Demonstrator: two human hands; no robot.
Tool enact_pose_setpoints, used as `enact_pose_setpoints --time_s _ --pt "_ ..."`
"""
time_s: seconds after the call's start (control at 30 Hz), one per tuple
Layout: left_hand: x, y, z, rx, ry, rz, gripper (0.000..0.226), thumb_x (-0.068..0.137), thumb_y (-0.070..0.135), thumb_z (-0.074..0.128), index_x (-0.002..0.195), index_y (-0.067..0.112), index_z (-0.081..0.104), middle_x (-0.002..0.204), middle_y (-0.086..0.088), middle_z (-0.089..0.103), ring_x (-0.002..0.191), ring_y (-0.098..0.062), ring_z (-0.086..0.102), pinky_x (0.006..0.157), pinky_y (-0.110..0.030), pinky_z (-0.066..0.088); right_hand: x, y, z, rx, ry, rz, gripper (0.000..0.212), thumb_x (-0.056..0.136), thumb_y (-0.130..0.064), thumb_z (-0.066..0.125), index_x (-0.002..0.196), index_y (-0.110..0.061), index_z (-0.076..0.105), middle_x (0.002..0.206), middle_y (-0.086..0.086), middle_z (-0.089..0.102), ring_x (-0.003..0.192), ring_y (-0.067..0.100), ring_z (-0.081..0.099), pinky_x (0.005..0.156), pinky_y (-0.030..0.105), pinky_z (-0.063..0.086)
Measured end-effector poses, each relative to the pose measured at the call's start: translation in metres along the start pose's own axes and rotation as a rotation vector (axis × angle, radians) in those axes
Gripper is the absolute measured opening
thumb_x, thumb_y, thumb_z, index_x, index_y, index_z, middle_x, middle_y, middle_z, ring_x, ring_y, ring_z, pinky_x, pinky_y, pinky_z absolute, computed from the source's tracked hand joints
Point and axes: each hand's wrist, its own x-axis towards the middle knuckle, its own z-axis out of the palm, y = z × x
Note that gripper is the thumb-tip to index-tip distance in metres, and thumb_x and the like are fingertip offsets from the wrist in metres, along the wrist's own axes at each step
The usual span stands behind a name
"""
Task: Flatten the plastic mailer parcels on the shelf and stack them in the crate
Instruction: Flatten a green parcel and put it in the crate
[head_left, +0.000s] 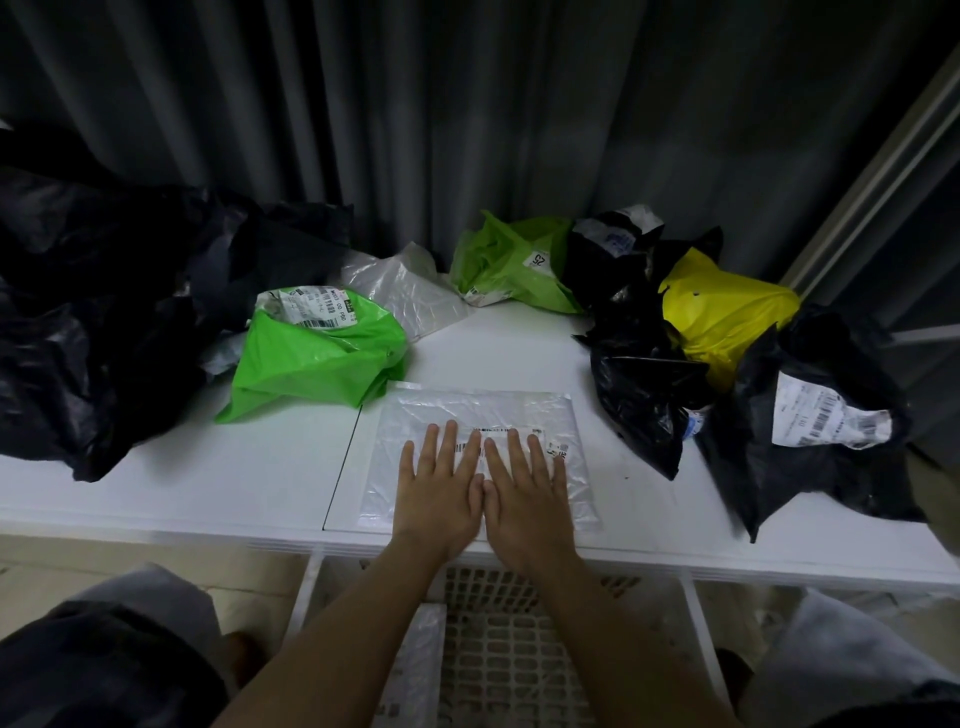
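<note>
While both hands lie side by side with fingers straight, the left hand (439, 486) and right hand (527, 486) press flat, grasping nothing, on a clear mailer (410, 462) at lower centre of the white shelf (208, 483). Crumpled green (317, 358), yellow (727, 312) and black (639, 395) mailers ring it behind, and the white crate (519, 649) sits at the bottom of the frame, holding another clear mailer (415, 660).

flat mailer (467, 415) on shelf (208, 483), crate (519, 649) below, parcels (317, 353) behind.
</note>
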Motion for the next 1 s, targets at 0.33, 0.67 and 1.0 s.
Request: enact_pose_setpoints --time_s 0.33,0.67,1.0 --pt "0.001 0.001 0.000 0.012 -0.041 -0.007 0.083 0.073 0.047 -0.023 0.152 0.027 -0.008 0.159 -0.006 -0.015 0.146 -0.025 -0.018 0.118 -0.048 -0.009 0.000 0.001 0.001 0.043 -0.002 -0.018 0.075 0.093 -0.050 -0.014 0.150 -0.024 0.027 0.158 0.008 0.020 0.147 0.028 0.010 0.117 0.054 0.006" --pt "0.002 0.001 -0.005 0.029 -0.097 -0.030 0.058 0.098 0.043 0.001 0.152 0.026 -0.008 0.159 -0.006 -0.017 0.145 -0.025 -0.019 0.117 -0.049 -0.010 0.001 0.000 -0.004 0.036 -0.082 -0.028 0.094 0.078 -0.057 -0.034 0.153 -0.027 0.014 0.161 0.005 0.002 0.148 0.025 -0.007 0.117 0.051 -0.008" --pt "0.010 -0.008 -0.033 -0.274 -0.294 -0.035 0.056 0.103 0.043 0.016 0.152 0.030 -0.006 0.158 -0.004 -0.022 0.143 -0.022 -0.025 0.116 -0.043 -0.014 0.008 0.004 -0.037 0.198 -0.283 0.030 0.057 0.102 -0.038 0.032 0.153 -0.027 0.010 0.161 0.001 -0.008 0.148 0.020 -0.009 0.119 0.041 -0.005"
